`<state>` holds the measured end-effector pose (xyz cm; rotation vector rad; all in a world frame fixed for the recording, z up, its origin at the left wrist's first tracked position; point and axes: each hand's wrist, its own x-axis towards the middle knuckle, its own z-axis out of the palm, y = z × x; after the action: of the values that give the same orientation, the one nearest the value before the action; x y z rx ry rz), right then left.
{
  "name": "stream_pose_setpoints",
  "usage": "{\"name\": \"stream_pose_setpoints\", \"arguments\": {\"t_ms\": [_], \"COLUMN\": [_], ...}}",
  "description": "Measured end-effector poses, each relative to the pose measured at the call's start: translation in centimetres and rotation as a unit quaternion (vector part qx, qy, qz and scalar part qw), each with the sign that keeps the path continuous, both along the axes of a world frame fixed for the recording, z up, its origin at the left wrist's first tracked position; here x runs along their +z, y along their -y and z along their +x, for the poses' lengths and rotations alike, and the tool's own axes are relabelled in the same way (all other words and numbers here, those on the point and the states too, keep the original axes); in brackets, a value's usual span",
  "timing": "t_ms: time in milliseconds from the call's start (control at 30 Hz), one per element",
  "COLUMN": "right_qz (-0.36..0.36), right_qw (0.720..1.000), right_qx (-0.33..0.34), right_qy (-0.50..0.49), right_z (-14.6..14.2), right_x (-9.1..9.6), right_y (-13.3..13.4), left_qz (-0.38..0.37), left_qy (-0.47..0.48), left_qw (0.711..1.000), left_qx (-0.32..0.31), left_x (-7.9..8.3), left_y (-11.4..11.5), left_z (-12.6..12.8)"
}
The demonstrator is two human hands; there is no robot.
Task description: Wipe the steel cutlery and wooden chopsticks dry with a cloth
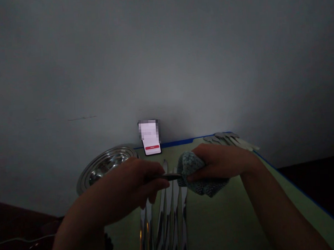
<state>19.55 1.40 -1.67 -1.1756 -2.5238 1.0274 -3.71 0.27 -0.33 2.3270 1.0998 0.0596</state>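
Lying nearest, a row of knives (175, 215) serves as landmark. Above the knives, the left hand (140, 174) pinches a piece of metal cutlery (170, 176), whose right end disappears into the cloth (189, 168) clutched by the right hand (215, 158). Wiping seems the step in hand; another stroke would call for a steady left pinch and light cloth pressure. Beyond the knives, a phone (151, 145) stands propped; beyond and rightward, more cutlery (225, 138) lies heaped.
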Motion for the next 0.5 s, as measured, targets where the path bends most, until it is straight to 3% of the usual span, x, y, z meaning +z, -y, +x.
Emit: {"name": "stream_pose_setpoints", "arguments": {"t_ms": [300, 500], "right_qz": [-0.003, 0.006], "right_qw": [1.000, 1.000], "right_qx": [0.022, 0.023], "right_qy": [-0.011, -0.020], "right_z": [-0.33, -0.87], "right_x": [-0.44, -0.46], "right_y": [-0.12, -0.13], "left_qz": [0.094, 0.102], "left_qy": [-0.057, -0.048], "left_qw": [0.994, 0.994], "left_qx": [-0.004, -0.010], "left_x": [-0.19, -0.14], "left_y": [0.56, 0.43], "left_z": [0.80, 1.04]}}
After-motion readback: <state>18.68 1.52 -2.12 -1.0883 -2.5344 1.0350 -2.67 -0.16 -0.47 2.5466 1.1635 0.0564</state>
